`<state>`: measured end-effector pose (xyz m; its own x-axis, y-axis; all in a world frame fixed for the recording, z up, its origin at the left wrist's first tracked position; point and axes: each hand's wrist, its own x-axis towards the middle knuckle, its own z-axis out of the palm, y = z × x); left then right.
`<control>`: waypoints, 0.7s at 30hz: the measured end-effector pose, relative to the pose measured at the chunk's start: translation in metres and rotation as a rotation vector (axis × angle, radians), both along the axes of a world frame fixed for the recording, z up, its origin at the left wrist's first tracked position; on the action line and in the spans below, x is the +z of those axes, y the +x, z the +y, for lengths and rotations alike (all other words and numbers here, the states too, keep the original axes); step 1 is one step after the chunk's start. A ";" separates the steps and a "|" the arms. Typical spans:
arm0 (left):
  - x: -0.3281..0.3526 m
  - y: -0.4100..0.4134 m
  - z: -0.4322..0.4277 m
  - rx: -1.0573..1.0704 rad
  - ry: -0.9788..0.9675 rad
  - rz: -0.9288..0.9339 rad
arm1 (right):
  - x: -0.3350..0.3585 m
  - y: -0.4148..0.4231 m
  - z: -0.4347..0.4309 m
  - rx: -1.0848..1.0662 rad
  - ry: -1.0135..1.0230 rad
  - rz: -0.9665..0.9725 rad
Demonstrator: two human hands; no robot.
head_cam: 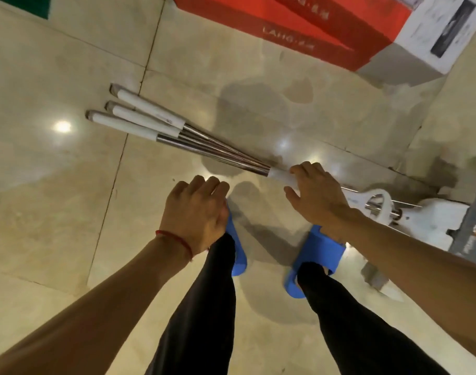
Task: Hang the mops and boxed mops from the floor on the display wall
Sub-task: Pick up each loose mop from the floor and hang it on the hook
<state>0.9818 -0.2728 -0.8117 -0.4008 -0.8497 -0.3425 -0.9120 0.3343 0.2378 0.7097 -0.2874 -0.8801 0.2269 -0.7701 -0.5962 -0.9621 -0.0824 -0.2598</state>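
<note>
Three mops (204, 143) lie flat on the tiled floor (69, 185), directly ahead of the person's feet.

- Shafts: polished steel tubes. They are bunched together at the right and fan apart toward the left.
- Grips (150, 109): each shaft ends at the left in a long white sleeve, closed by a brown end cap (113, 89). The three caps lie near one another, not aligned.
- Collar (280, 174): a white sleeve sits where the steel tubes meet at the right.
- Heads (434, 220): white plastic assemblies at the far right, with a white loop-shaped lever (380, 201) and thin metal rods. They are partly hidden behind the right forearm.

The right hand (315, 193) is over the white collar. Its fingers bend across the top of the collar and the thumb is spread to the near side. Whether the hand actually clamps the collar cannot be determined.

The left hand (193, 212) hangs above the left foot, apart from the mops. Its fingers are loosely curled and hold nothing. A red cord (177, 239) circles the left wrist.

The person wears black trousers (204, 320) and blue slippers (318, 247).

Long red boxes (299, 25) with pale lettering and a white printed end lie on the floor at the upper right, well apart from the mop grips. A green surface (17, 4) shows at the upper left corner.
</note>
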 end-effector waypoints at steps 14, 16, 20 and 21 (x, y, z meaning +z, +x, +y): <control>-0.004 -0.038 0.012 0.402 0.382 0.129 | -0.014 0.001 -0.020 -0.012 0.414 -0.156; 0.026 -0.043 0.008 0.634 0.500 0.184 | 0.015 -0.004 -0.024 0.028 0.469 -0.154; 0.084 -0.047 -0.015 1.366 0.657 0.516 | 0.071 -0.019 -0.024 0.010 0.468 -0.198; 0.098 -0.046 -0.021 1.499 0.640 0.623 | 0.083 -0.024 -0.022 0.002 0.461 -0.222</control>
<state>0.9354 -0.2936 -0.7141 0.3476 -0.3804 -0.8570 -0.0461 -0.9198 0.3896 0.6861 -0.3095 -0.7971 0.3882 -0.4377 -0.8110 -0.8795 0.0871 -0.4679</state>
